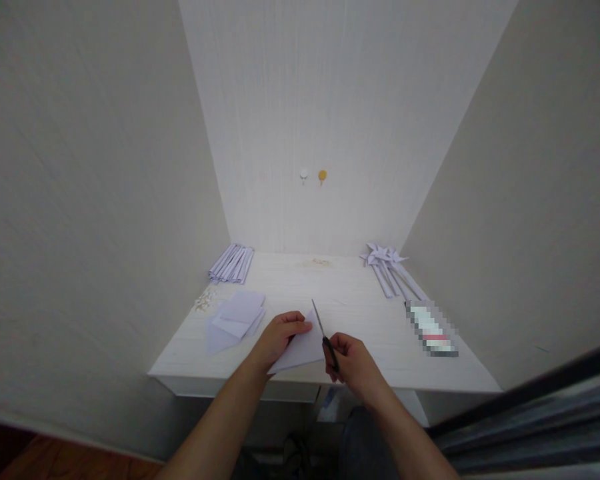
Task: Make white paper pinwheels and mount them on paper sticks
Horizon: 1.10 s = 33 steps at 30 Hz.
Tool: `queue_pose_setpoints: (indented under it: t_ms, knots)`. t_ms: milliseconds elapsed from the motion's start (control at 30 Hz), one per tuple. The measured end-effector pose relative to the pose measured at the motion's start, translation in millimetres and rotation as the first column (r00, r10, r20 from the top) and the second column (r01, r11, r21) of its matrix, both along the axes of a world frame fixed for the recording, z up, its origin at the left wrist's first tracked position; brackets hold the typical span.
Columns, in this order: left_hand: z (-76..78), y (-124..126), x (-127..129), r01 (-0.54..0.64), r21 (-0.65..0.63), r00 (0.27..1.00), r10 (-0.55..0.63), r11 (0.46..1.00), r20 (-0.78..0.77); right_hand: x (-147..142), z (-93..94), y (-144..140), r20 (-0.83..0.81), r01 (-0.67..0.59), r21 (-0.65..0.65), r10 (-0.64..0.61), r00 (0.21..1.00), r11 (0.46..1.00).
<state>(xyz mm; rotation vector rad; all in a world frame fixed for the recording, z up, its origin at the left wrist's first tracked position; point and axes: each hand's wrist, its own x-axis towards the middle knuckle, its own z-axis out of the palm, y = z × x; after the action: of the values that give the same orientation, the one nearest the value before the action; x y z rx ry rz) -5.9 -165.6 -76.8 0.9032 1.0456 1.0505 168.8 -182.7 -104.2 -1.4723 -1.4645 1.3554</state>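
Observation:
My left hand point(283, 338) is closed on a white sheet of paper point(300, 351), thumb on top, near the front edge of the table. The paper looks folded, with a corner pointing away from me. In my right hand point(349, 360) is a pair of scissors point(326, 341) with black handles, its blades pointing up and left. The blades lie at the paper's right side and look nearly together; I cannot tell whether they are cutting into it. Left of my left hand lie several loose white paper sheets point(240, 313), overlapping.
A bundle of rolled paper sticks point(231, 264) lies at the back left, with small pale pieces point(205, 300) before it. Paper pinwheels point(384, 257) on sticks lie at the back right. A blurred-out flat object point(431, 330) sits at the right. Walls enclose the white table point(300, 283).

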Motion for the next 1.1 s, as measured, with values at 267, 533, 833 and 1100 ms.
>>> queue_pose_setpoints:
  t_ms: [267, 533, 833, 1100]
  knots:
    - [-5.7, -9, -12, -0.199, 0.125, 0.977, 0.207, 0.972, -0.053, 48, -18.7, 53, 0.569, 0.107, 0.077, -0.131, 0.812, 0.991]
    - [0.0, -21, -22, -0.259, 0.154, 0.964, 0.265, 0.954, -0.020, 61, -18.5, 59, 0.605, 0.052, 0.032, -0.061, 0.794, 0.998]
    - [10.5, -33, -14, -0.306, 0.127, 0.951, 0.296, 0.943, 0.091, 24, 23.3, 4, -0.119, -0.047, 0.095, 0.058, 0.991, 0.994]
    - [8.8, -44, -2, -0.275, 0.128, 0.956, 0.258, 0.953, 0.136, -5, 36.8, -17, -0.415, 0.003, 0.099, 0.039, 0.909, 0.995]
